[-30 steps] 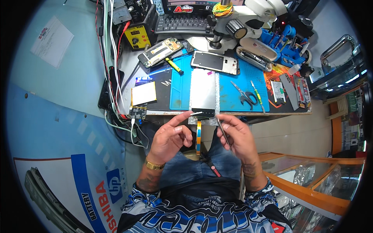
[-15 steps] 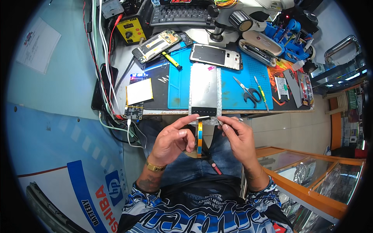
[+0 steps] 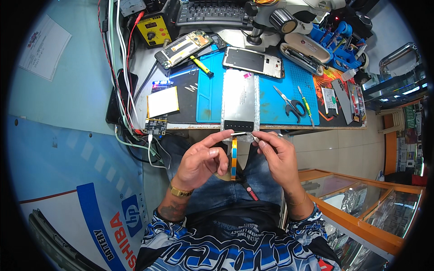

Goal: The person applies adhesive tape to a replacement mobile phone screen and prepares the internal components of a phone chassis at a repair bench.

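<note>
A flat silver screen panel [image 3: 238, 97] with a black lower band lies on bubble wrap [image 3: 256, 104] at the table's front edge. From its near end an orange flex cable [image 3: 234, 158] with blue patches hangs down. My left hand [image 3: 201, 160] stretches its index finger to a thin white strip [image 3: 238, 133] at that end; its other fingers are curled, apart from the thumb. My right hand [image 3: 278, 156] is closed in a pinch on a slim pale piece at the strip's other side. Its kind is too small to make out.
Scissors [image 3: 294, 108] and a green-yellow pen-like tool [image 3: 304, 103] lie right on the blue mat [image 3: 271, 106]. Behind are an opened phone frame [image 3: 253, 62], another opened phone [image 3: 185, 49] and a microscope [image 3: 257, 34]. A battery-like pack [image 3: 162, 102] lies left. A glass case [image 3: 361, 198] stands right.
My hands stay at the panel's near end, both fingertips slightly closer to the table edge. The view has shifted a little.
</note>
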Demonstrator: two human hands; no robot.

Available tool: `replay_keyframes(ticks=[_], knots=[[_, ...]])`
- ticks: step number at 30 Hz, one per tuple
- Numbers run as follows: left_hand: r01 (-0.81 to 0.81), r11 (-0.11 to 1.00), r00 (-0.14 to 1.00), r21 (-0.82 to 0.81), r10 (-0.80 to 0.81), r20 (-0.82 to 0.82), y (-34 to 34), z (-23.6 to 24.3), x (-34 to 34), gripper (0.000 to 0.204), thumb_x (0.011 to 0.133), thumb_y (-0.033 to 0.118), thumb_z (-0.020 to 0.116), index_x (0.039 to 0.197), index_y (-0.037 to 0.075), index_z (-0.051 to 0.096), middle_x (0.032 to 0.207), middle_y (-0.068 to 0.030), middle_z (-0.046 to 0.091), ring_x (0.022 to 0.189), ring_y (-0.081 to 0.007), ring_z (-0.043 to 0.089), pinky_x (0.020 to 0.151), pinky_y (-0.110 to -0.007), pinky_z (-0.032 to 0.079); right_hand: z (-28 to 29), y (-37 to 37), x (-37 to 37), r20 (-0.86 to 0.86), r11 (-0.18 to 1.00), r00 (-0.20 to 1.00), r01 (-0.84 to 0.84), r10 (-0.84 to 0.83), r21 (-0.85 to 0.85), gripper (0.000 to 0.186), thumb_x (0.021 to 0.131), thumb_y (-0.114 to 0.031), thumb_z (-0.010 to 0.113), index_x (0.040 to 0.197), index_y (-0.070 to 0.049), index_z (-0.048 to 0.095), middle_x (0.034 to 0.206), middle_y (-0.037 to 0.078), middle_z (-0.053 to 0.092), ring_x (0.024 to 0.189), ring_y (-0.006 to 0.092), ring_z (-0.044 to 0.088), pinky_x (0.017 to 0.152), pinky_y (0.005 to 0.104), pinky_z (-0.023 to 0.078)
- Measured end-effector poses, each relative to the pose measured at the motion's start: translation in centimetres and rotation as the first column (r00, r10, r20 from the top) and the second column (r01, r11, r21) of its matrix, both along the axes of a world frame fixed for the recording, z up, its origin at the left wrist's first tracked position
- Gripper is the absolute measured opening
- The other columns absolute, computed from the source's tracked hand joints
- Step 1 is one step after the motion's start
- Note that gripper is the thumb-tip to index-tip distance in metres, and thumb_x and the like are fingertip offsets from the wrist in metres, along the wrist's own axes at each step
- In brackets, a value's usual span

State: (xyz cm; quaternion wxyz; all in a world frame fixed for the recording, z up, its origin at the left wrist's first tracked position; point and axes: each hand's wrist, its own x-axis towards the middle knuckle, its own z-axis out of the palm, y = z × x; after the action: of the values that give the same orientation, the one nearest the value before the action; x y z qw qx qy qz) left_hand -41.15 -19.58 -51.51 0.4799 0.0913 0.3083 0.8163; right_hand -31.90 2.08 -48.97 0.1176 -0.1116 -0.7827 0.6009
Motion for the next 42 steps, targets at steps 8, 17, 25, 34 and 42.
replay_keyframes(ticks=[8, 17, 25, 34, 42], knots=[[-0.024, 0.997, 0.999, -0.074, 0.021, -0.041, 0.3, 0.3, -0.2, 0.056, 0.102, 0.018, 0.05, 0.153, -0.001, 0.037, 0.084, -0.0097, 0.067, 0.071, -0.0129, 0.061, 0.069, -0.026, 0.05, 0.1, 0.2, -0.1, -0.006, 1.0, 1.0, 0.008, -0.008, 0.013, 0.022, 0.094, 0.004, 0.059, 0.113, 0.003, 0.071, 0.085, 0.011, 0.069, 0.076, 0.0164, 0.066, 0.069, 0.0286, 0.051], [-0.79, 0.602, 0.14, -0.118, -0.011, -0.99, 2.7, 0.8, -1.5, 0.023, 0.086, 0.01, 0.078, 0.107, 0.003, 0.075, 0.096, -0.0103, 0.072, 0.082, -0.0221, 0.065, 0.072, -0.031, 0.05, 0.2, 1.0, -0.3, 0.003, 0.99, 0.999, 0.048, -0.049, 0.135, 0.021, 0.093, 0.005, 0.06, 0.111, 0.002, 0.071, 0.083, 0.013, 0.069, 0.076, 0.0207, 0.068, 0.069, 0.0301, 0.051], [-0.678, 0.713, -0.054, -0.182, -0.295, -0.954, 3.5, 1.1, -3.6, 0.046, 0.073, 0.024, 0.087, 0.113, 0.007, 0.073, 0.122, -0.007, 0.069, 0.11, -0.0269, 0.062, 0.089, -0.039, 0.046, -0.3, 1.1, -0.8, 0.092, 0.996, 0.995, 0.032, -0.039, 0.081, 0.022, 0.092, 0.006, 0.059, 0.111, 0.003, 0.071, 0.084, 0.014, 0.069, 0.077, 0.0211, 0.069, 0.068, 0.0301, 0.051], [-0.66, 0.725, -0.022, -0.199, -0.283, -0.959, 2.8, 0.3, -4.1, 0.063, 0.069, 0.028, 0.091, 0.122, 0.008, 0.064, 0.126, -0.0075, 0.07, 0.116, -0.0277, 0.062, 0.095, -0.039, 0.045, -0.5, 1.2, -0.9, 0.11, 0.995, 0.993, 0.024, -0.034, 0.092, 0.022, 0.092, 0.006, 0.059, 0.11, 0.003, 0.071, 0.084, 0.014, 0.068, 0.076, 0.0221, 0.067, 0.068, 0.0311, 0.051], [-0.649, 0.739, -0.049, -0.183, -0.281, -0.959, 2.7, 0.0, -4.2, 0.053, 0.069, 0.028, 0.091, 0.111, 0.01, 0.065, 0.129, -0.0078, 0.07, 0.116, -0.0274, 0.062, 0.093, -0.038, 0.044, -0.3, 1.3, -1.2, 0.111, 0.994, 0.994, 0.005, -0.017, 0.108, 0.022, 0.092, 0.006, 0.06, 0.111, 0.002, 0.071, 0.084, 0.014, 0.068, 0.076, 0.0224, 0.068, 0.069, 0.0314, 0.051]])
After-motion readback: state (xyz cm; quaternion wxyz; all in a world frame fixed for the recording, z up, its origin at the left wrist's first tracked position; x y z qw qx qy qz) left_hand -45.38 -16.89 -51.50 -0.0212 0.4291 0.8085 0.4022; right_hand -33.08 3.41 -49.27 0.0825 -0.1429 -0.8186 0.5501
